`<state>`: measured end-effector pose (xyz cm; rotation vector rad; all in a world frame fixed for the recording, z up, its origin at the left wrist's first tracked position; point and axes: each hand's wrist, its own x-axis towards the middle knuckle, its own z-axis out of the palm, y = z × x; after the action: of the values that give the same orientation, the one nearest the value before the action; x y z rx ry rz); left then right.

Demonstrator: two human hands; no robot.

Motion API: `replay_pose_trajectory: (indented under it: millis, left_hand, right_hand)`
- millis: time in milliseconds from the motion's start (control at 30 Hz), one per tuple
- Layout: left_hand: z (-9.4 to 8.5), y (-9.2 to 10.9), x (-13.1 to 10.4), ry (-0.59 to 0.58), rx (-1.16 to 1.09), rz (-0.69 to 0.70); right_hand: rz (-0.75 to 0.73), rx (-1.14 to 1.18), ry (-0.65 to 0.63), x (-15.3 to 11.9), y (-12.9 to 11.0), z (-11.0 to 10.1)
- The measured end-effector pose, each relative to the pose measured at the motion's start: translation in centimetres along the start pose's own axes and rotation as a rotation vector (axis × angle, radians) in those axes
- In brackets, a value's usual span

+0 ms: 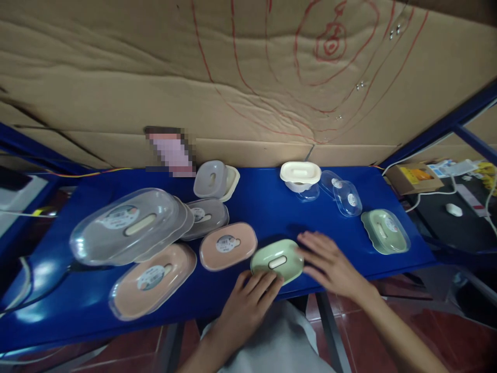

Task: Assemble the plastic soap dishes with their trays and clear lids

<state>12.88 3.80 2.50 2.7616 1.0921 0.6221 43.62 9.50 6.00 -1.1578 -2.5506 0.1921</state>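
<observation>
A green oval box (285,252) with a pale handle piece in its middle lies at the table's front edge. My left hand (252,298) rests on its near left side, fingers bent over the rim. On its right side, my right hand (324,261) has its fingers spread, the tips at or just beside the rim; it holds nothing. Immediately left of the green box is a peach box (209,254) with a round label under a clear cover. Another green box (388,235) with a clear cover sits at the right end.
Grey covered boxes (97,223) and a second peach box (128,292) fill the left. A cream-lidded box (301,171) and clear lids (347,197) stand at the back. Behind the blue table (264,202) rises a cardboard wall (248,119); cables lie at both sides.
</observation>
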Motion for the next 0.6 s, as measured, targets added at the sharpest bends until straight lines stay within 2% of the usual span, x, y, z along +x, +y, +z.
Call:
replay_pose_trajectory:
  millis: [33,100,167,233,300,433,533,600]
  left_hand:
    - [-0.1,0.0,-0.1,-0.019,-0.016,-0.011]
    - [-0.3,-0.1,-0.3,-0.008,-0.064,-0.032]
    - [-0.5,-0.3,-0.3,0.033,-0.135,-0.050]
    - [-0.6,-0.4,-0.3,0.068,-0.210,-0.068]
    - [-0.4,-0.5,-0.2,0.074,-0.264,-0.087]
    - [0.2,-0.6,0.2,0.091,-0.293,-0.103]
    - [0.6,-0.5,0.9,0.088,-0.272,-0.115]
    - [0.8,-0.5,1.4,0.111,-0.250,-0.142]
  right_hand:
    - [0.123,-0.050,0.084,0.5,1.5,-0.4]
    - [0.485,-0.214,0.262,1.6,5.0,-0.6]
    - [0.733,-0.324,0.334,2.6,8.0,-0.3]
    - [0.820,-0.351,0.335,3.2,9.9,0.4]
    - [0.839,-0.356,0.327,3.1,10.4,1.0]
    - [0.805,-0.304,0.362,1.1,8.3,1.3]
    - [0.681,-0.120,0.377,-0.9,4.4,1.0]
    - [0.560,0.011,0.314,-1.8,1.3,0.8]
